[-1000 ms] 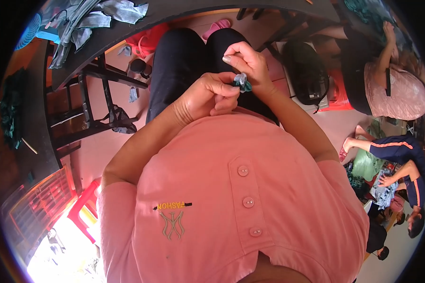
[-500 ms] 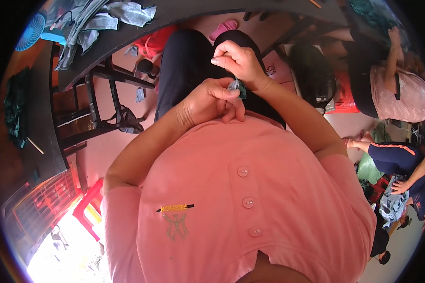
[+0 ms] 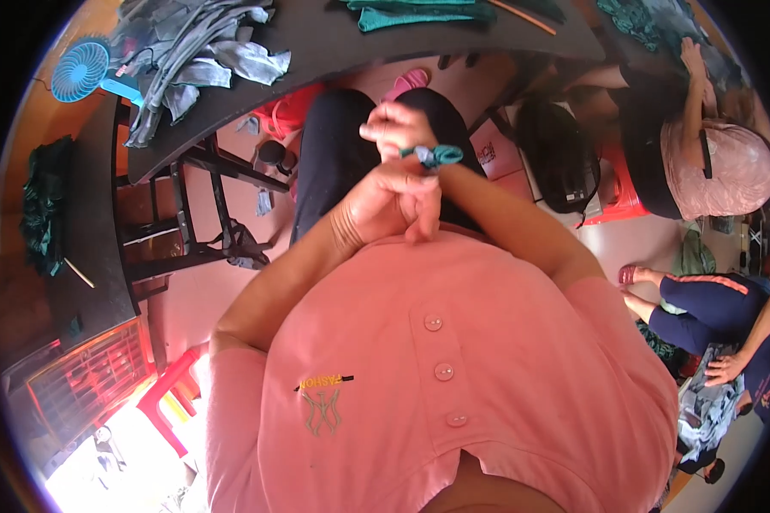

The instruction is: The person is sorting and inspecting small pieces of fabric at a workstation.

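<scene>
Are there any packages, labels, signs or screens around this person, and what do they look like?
Printed emblem: on the chest of the pink shirt, a short gold and black strip above a greenish crest.
Cardboard box: on the floor beyond the right hand, pale, with a small dark and red print on its side.
No screens or signs show.

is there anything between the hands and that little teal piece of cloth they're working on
No, nothing visible stands between them. The small teal piece of cloth is already pinched between the left hand and the right hand, held in the air above the lap, clear of the dark table.
</scene>
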The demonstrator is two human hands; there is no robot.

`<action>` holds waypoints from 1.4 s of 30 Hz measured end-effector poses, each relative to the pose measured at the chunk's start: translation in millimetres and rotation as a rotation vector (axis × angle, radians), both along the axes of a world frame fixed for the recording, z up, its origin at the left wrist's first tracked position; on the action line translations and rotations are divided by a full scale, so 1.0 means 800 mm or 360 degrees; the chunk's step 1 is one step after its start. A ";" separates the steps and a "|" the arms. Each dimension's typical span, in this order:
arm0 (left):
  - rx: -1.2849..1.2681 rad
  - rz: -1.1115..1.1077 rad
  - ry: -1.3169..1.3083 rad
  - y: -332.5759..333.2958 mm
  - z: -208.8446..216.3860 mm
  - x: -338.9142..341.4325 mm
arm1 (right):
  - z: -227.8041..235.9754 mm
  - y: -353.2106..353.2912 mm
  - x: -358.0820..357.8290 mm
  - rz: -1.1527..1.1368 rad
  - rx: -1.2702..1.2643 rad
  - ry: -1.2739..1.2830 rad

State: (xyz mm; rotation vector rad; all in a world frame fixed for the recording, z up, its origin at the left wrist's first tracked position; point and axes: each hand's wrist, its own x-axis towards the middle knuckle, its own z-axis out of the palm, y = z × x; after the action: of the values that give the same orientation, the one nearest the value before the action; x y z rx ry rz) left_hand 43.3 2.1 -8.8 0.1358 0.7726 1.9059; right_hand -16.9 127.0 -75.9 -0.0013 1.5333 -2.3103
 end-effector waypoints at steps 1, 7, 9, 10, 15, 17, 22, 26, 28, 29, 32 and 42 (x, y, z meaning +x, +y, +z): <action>0.0271 -0.0113 -0.0003 -0.004 -0.020 0.001 | -0.010 -0.003 0.006 0.0053 0.0034 0.0045; 0.0351 -0.0120 0.0247 -0.018 0.047 0.011 | 0.039 0.013 0.032 -0.0206 0.1193 0.1147; 0.0353 -0.0013 0.0440 -0.019 0.069 -0.003 | 0.061 0.037 0.029 -0.0462 0.0704 0.1291; 0.0446 0.0093 0.0333 -0.025 0.058 -0.010 | 0.111 0.045 0.048 -0.0543 0.0464 0.1148; 0.0409 0.0413 0.0042 -0.048 0.028 -0.008 | 0.275 0.068 0.098 -0.0074 0.0230 0.1268; 0.0491 0.0412 -0.0006 -0.040 0.018 -0.010 | 0.315 0.053 0.093 0.1340 -0.0142 0.2011; 0.0359 0.0478 -0.0186 -0.041 0.015 -0.005 | 0.255 0.062 0.095 0.0883 0.0126 0.1662; 0.0335 0.0460 -0.0134 -0.042 0.018 -0.003 | 0.175 0.067 0.070 0.0057 0.1104 0.1435; 0.0269 0.0493 -0.0142 -0.040 0.021 -0.001 | 0.153 0.052 0.060 -0.0159 0.0891 0.1552; 0.0213 0.0539 -0.0137 -0.039 0.023 0.002 | 0.147 0.049 0.058 -0.0164 0.0890 0.1540; -0.0038 0.0610 -0.0109 -0.035 0.029 0.008 | 0.128 0.044 0.059 -0.0030 0.0959 0.1712; 0.0281 0.0191 -0.0126 -0.046 0.008 0.011 | 0.087 0.037 0.071 -0.0016 0.0793 0.1369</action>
State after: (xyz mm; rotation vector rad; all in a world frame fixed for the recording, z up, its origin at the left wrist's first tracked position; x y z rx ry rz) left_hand 51.9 -34.4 -2.2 0.1249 0.5699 2.0799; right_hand 40.0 156.7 -6.2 -0.9582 2.4593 -1.9395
